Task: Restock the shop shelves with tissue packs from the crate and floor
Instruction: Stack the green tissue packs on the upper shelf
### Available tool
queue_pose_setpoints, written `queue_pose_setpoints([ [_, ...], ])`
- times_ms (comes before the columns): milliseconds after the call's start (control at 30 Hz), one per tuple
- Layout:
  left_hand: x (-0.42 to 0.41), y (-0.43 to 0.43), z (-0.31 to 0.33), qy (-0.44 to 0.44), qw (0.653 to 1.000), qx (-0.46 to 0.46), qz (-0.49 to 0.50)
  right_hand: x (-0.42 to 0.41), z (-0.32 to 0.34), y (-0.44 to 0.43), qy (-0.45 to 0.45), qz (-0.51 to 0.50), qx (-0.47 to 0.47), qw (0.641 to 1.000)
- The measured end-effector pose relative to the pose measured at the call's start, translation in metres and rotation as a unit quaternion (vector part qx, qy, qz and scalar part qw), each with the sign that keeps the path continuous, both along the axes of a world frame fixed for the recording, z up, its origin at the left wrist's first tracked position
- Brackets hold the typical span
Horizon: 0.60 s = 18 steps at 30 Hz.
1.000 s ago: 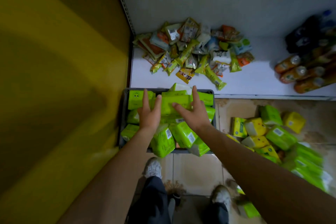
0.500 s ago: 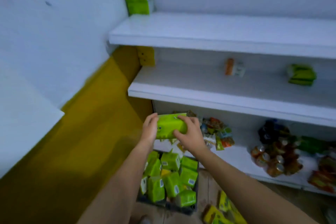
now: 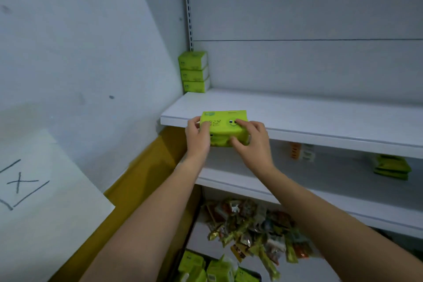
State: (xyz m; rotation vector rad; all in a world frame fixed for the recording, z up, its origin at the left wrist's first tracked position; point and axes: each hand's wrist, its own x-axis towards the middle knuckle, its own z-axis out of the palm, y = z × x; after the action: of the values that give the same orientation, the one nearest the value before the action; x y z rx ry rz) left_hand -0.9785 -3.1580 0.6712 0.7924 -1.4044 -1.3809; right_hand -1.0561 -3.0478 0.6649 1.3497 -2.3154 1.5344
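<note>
"Gripping the tissue pack (image 3: 223,128) at both ends like that, is it sound?"

"It is. The left hand (image 3: 198,135) curls round the left end and the right hand (image 3: 250,139) round the right, with fingers on the top and a thumb on the front. The pack is at the front lip of the top shelf (image 3: 320,117), and its near side hangs out past the edge. Whether its far side rests on the board, I cannot tell."

"So where should it go?"

"The back left corner, I'd say, just beside the stack of three packs (image 3: 194,72) standing against the wall. Hold it level, slide it along the board rather than lifting it, and turn its printed face the way theirs are turned."

"Any risk?"

"The wrapper looks soft and slick, so a hard squeeze will likely dent it, and a shove may topple the stack. Let go only once it lies flat. Then there are the loose green packs (image 3: 215,269) down below to fetch."
</note>
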Motion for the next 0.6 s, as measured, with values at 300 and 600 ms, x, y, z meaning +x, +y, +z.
queue_pose_setpoints([
  [300,-0.073,-0.134,0.025,-0.204,0.974,-0.067,-0.068,-0.079,0.023,-0.126,-0.001,-0.065,0.008,0.998],
  [600,-0.148,-0.242,-0.009,-0.255,0.938,-0.135,-0.193,-0.153,0.001,-0.232,-0.057,-0.129,0.083,0.986],
])
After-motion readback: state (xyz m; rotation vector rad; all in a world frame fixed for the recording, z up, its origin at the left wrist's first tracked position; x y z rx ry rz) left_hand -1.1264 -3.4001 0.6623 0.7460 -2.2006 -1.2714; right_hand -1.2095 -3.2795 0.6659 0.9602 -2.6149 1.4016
